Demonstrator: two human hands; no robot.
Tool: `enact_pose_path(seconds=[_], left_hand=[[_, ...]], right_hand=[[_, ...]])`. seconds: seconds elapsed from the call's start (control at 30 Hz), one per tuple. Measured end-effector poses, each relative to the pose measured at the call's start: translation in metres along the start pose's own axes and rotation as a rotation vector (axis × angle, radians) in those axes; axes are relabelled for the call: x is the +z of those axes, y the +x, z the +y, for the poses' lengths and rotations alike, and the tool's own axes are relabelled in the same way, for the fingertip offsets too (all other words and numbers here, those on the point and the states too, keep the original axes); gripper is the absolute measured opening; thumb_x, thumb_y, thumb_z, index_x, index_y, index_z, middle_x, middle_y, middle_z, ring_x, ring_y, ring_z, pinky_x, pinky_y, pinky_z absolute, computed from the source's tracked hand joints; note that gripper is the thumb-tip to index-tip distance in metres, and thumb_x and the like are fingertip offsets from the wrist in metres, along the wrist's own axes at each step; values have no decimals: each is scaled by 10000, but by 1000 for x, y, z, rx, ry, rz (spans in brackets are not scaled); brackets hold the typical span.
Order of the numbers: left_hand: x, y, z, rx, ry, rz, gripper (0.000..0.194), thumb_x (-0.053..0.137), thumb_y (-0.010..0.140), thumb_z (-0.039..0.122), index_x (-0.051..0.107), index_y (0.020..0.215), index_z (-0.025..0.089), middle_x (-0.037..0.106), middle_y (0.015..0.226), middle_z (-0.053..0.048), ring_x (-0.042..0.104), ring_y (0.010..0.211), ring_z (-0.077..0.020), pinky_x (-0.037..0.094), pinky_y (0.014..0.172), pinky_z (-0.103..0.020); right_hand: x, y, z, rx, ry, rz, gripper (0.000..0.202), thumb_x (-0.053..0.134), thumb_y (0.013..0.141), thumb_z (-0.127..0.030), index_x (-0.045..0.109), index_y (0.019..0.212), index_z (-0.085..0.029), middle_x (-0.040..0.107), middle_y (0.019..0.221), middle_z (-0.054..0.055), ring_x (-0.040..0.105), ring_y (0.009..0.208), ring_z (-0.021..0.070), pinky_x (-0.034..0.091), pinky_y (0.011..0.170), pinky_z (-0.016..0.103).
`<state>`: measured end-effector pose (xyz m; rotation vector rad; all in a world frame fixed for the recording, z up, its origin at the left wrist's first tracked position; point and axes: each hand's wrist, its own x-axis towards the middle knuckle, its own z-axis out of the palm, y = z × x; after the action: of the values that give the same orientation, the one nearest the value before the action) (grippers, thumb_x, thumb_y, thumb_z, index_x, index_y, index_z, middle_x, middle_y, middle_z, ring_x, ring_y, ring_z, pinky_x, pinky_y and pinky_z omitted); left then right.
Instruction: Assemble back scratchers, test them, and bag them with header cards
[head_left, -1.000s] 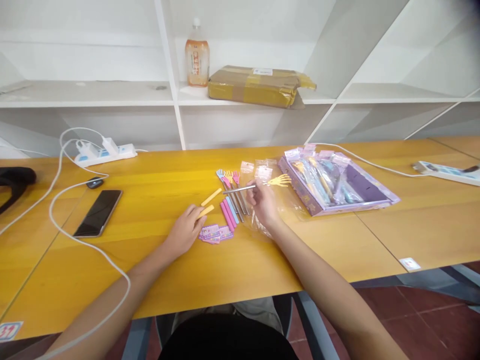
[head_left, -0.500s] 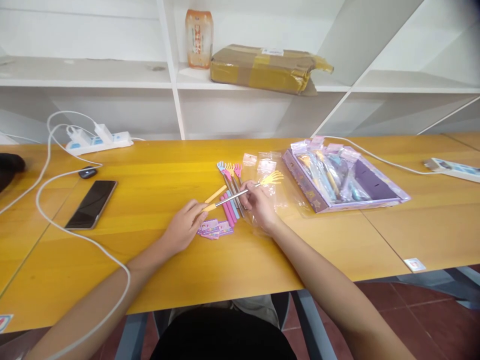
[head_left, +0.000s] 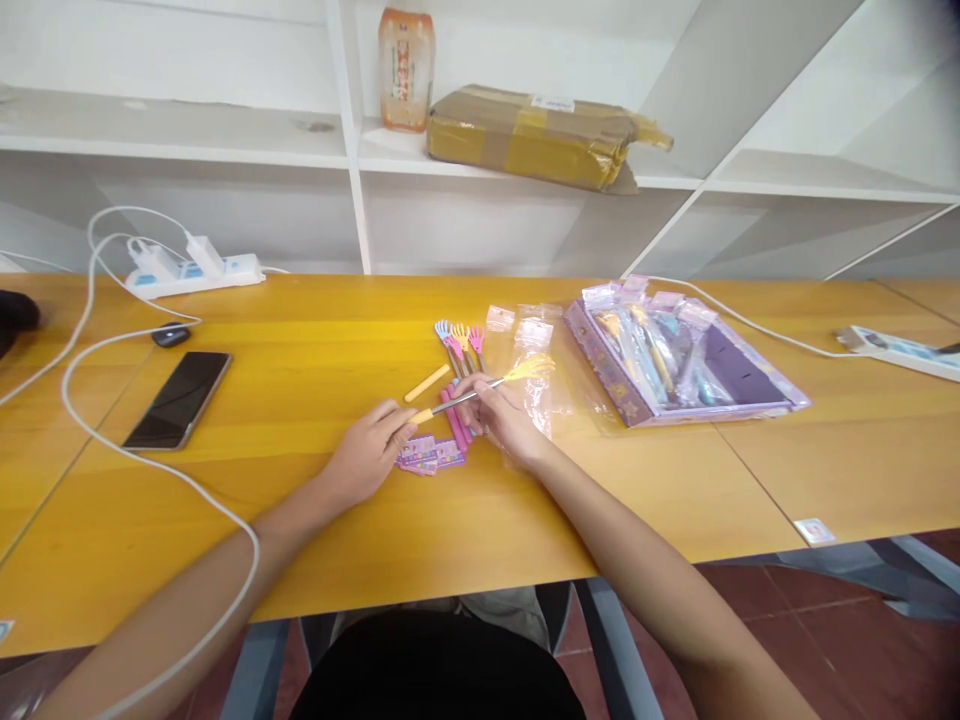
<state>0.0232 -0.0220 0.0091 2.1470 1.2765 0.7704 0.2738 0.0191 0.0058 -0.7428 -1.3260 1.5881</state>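
Person's left hand [head_left: 369, 452] grips, right hand [head_left: 506, 418] pinches with fingers [head_left: 487, 396] curled; left forearm [head_left: 296, 518] and right forearm [head_left: 600, 508] bare, both angled inward.

Back scratcher [head_left: 454, 401] is showing yellow ends, silver middle; at its three o'clock, purple box [head_left: 750, 376] is bearing gold stars [head_left: 632, 407].

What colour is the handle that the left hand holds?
The handle in the left hand is yellow; it shows best in the head view.
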Motion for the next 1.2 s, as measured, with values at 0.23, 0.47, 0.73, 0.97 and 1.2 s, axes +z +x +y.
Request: enact_pose_path(seconds=[0.23, 0.47, 0.73, 0.97, 1.2], left_hand=[[0, 1, 6, -8, -42, 8, 327, 440, 1119, 396, 711, 1190, 227, 667, 1050, -56, 653, 943, -212, 499, 852, -330], [2, -1, 5, -69, -43, 71, 264, 505, 1083, 400, 713, 1081, 237, 690, 969, -33, 660, 882, -207, 480, 802, -335], [3, -3, 6, -79, -61, 142, 204, 556, 1034, 356, 718, 1003, 236, 685, 885, -11, 657, 816, -187, 483, 742, -306], [5, -5, 8, -57, -106, 163, 173, 569, 1008, 311, 702, 941, 224, 703, 871, -18, 665, 830, -196, 481, 774, -322], [6, -6, 16, -63, -126, 221, 169, 564, 962, 308, 664, 854, 224, 699, 810, -20, 648, 783, -197, 489, 758, -327]], right_hand=[[-12, 5, -12, -178, -17, 426, 635, 497, 971, -827, 689, 877, -229, 472, 644, -22, 336, 491, 113, 283, 489, 288], [-13, 4, 2, -103, -56, 333, 643, 469, 971, -848, 674, 883, -245, 411, 557, -45, 340, 478, 124, 323, 493, 270], [-7, 0, 7, -1, -13, 182, 622, 496, 952, -857, 669, 953, -260, 517, 624, -38, 404, 493, 125, 395, 488, 260], [10, -10, 5, -32, -22, 28, 570, 458, 1026, -773, 684, 1086, -253, 634, 759, -4, 528, 520, 133, 427, 514, 285], [31, -20, 6, -1, -100, -72, 604, 401, 1029, -801, 675, 1097, -267, 609, 735, -3, 508, 561, 156, 407, 577, 322]])
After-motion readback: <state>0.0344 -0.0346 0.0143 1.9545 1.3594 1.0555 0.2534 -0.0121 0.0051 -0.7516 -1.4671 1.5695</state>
